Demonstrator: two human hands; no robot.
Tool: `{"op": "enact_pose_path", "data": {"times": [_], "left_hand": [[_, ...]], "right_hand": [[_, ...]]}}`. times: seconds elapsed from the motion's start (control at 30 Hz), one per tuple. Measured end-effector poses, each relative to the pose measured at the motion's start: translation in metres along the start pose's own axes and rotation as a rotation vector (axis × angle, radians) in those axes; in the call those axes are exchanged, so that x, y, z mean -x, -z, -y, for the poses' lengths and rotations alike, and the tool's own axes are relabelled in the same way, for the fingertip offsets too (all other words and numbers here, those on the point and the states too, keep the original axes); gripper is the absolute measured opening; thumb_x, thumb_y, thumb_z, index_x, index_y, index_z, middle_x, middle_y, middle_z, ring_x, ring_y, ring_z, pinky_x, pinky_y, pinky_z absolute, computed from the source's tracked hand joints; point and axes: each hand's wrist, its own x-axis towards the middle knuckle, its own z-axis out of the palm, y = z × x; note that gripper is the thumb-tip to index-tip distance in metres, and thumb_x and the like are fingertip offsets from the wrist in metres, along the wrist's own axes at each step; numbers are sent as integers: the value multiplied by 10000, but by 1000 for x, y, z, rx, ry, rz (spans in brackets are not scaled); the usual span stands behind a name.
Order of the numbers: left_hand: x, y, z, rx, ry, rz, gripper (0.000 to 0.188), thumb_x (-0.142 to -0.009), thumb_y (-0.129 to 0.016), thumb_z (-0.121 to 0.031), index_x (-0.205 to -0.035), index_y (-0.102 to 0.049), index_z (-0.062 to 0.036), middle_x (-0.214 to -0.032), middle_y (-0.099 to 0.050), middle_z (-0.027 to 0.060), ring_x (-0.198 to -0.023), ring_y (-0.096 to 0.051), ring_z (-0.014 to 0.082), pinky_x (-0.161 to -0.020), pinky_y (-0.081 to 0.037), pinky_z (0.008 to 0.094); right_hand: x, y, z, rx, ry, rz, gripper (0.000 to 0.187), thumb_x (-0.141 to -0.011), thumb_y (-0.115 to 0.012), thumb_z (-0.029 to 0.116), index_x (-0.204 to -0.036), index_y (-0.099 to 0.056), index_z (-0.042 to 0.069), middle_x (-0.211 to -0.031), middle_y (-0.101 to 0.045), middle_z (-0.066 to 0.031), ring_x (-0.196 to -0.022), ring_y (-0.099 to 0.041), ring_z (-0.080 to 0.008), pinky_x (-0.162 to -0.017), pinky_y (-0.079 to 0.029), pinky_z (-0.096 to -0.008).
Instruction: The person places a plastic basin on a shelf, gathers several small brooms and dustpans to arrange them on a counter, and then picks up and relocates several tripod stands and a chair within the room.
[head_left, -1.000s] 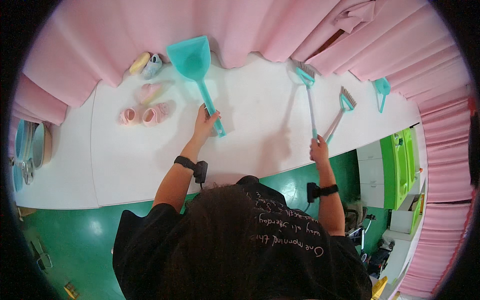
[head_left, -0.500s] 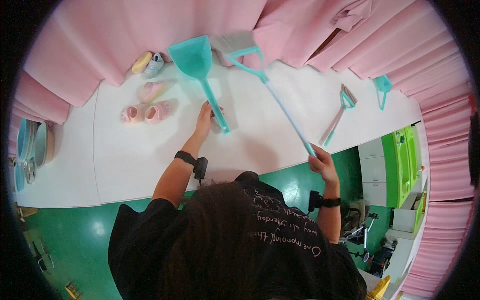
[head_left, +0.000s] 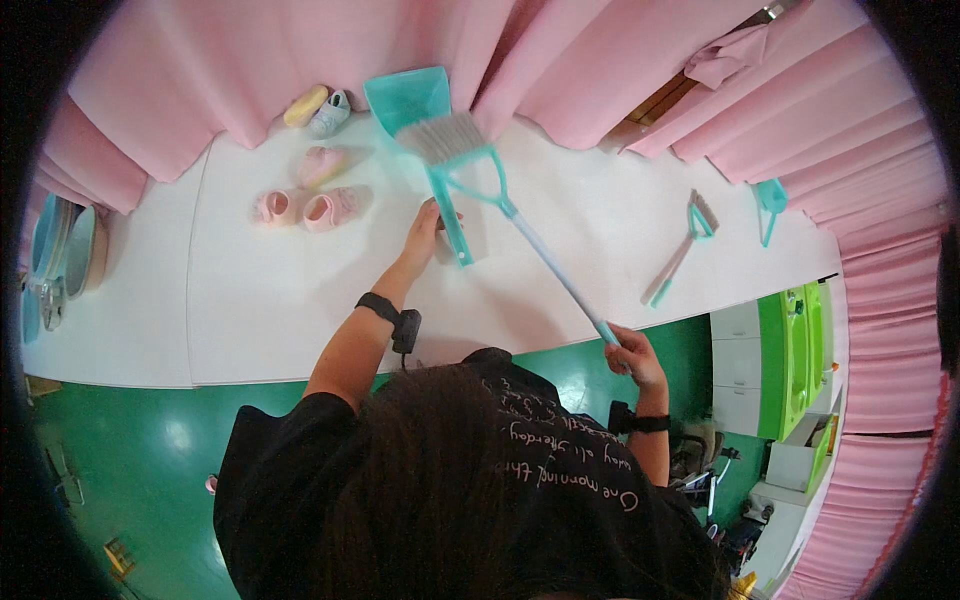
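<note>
My left hand (head_left: 425,228) is closed around the handle of a turquoise dustpan (head_left: 425,95), whose scoop points away from me, towards the pink curtain. Some of its fingers are hidden behind the handle. At the near right, my right hand (head_left: 634,355) grips the end of a small broom (head_left: 548,255) with a pale blue stick and a turquoise triangular frame. The broom's grey bristles (head_left: 443,138) lie across the lower part of the scoop, partly covering it. From this view I cannot tell whether bristles and dustpan touch.
Left of the dustpan are pink baby shoes (head_left: 322,211), another pink-yellow shoe (head_left: 322,166) and a blue-and-yellow pair (head_left: 328,112). A second brush (head_left: 690,238) and small dustpan (head_left: 771,198) lie right on the white table (head_left: 290,310). Basins (head_left: 86,255) stand far left; pink curtains (head_left: 340,50) hang behind.
The broom has swung left, from beside the dustpan to over its scoop, and its bristles now face away from the curtain's right side. Both hands keep their grips.
</note>
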Motion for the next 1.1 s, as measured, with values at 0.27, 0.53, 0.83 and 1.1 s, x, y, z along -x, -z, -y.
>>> {"op": "enact_pose_path", "data": {"times": [0.27, 0.53, 0.83, 1.1], "left_hand": [[-2, 15, 15, 35, 11, -25, 389, -966, -284, -312, -1198, -397, -21, -1017, -577, 112, -906, -564, 195, -847, -433, 334], [0, 2, -2, 63, -19, 28, 405, -960, -322, -298, -1239, -371, -7, -1019, -577, 115, -914, -562, 190, -855, -420, 328], [1, 1, -1, -29, 9, 30, 483, -947, -387, -369, -1240, -388, 15, -1024, -548, 59, -935, -502, 131, -845, -390, 270], [-1, -6, -8, -80, -8, 24, 433, -888, -558, -222, -1196, -403, 40, -977, -535, 55, -921, -496, 115, -825, -399, 249]], "right_hand": [[31, 11, -22, 42, -68, -4, 421, -848, -561, 47, -1259, -473, 14, -630, -454, 43, -477, -336, -32, -407, -259, -204], [-77, -72, 9, 237, 207, 0, 424, -877, -550, 131, -1282, -444, 60, -635, -461, 41, -514, -397, -56, -454, -339, -211], [-135, -138, -19, 585, 353, -118, 374, -889, -500, 155, -1241, -385, 96, -594, -492, -87, -521, -474, -201, -497, -371, -343], [-143, -145, -26, 790, 264, -84, 532, -881, -478, 178, -1363, -254, 150, -735, -579, -188, -669, -573, -357, -628, -434, -419]]}}
